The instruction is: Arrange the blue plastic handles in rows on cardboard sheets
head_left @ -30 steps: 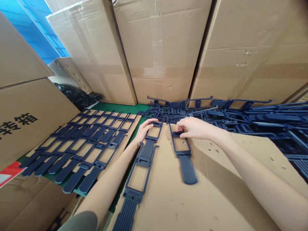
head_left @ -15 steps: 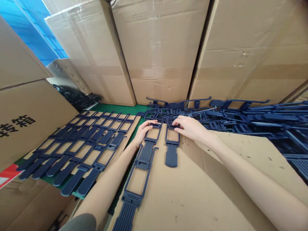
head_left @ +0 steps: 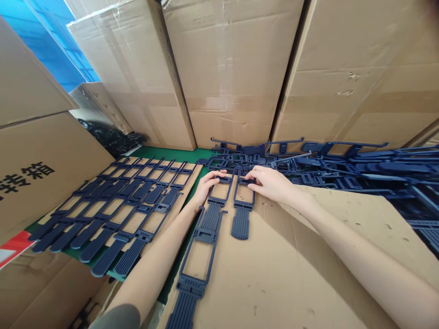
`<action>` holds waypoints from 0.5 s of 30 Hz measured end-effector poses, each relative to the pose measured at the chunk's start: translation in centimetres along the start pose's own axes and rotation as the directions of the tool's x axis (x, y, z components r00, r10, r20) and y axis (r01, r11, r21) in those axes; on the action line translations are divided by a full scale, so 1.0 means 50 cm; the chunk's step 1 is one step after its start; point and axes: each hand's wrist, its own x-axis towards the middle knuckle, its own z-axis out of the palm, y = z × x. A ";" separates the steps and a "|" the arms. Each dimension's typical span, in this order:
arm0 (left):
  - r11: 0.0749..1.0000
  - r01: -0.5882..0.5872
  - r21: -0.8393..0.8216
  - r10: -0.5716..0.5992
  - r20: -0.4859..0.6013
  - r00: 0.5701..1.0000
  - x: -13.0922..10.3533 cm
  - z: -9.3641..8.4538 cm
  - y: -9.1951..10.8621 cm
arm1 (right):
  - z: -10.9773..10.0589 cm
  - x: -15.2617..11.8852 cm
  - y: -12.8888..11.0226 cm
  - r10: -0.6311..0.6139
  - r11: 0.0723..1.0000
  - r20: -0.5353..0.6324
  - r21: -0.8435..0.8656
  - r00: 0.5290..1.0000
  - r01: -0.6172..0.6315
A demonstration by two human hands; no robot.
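navy bracket sits pinched in our right hand; our left hand touches another bracket, its grip unclear.

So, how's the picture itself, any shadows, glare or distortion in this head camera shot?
Head view: a soft shadow on the cardboard sheet beside the right forearm; head view: mild shine on the middle carton's clear tape; head view: wide-angle stretch, side cartons leaning, dark blur at the top right corner; head view: the ribbed navy plastic piece at the right hand looks fairly crisp.
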 end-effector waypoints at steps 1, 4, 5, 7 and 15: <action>1.000 0.000 -0.005 0.000 0.000 1.000 0.000 0.000 0.000 | 0.000 0.000 0.001 0.003 1.000 0.003 0.000 1.000 -0.003; 1.000 -0.003 -0.009 0.003 0.000 1.000 0.000 -0.001 -0.001 | -0.001 0.001 0.005 0.011 1.000 0.012 0.013 1.000 -0.011; 1.000 -0.003 -0.010 0.003 0.000 1.000 0.000 -0.001 -0.001 | -0.001 0.001 0.004 0.011 1.000 0.007 0.019 1.000 -0.011; 1.000 -0.003 -0.006 0.004 0.005 1.000 0.000 -0.003 -0.003 | -0.003 0.000 -0.005 -0.005 1.000 -0.040 0.029 0.999 0.006; 0.993 -0.076 0.087 0.075 0.012 0.997 0.002 -0.005 -0.004 | -0.002 -0.038 -0.145 -0.558 0.803 -0.098 0.185 0.824 0.566</action>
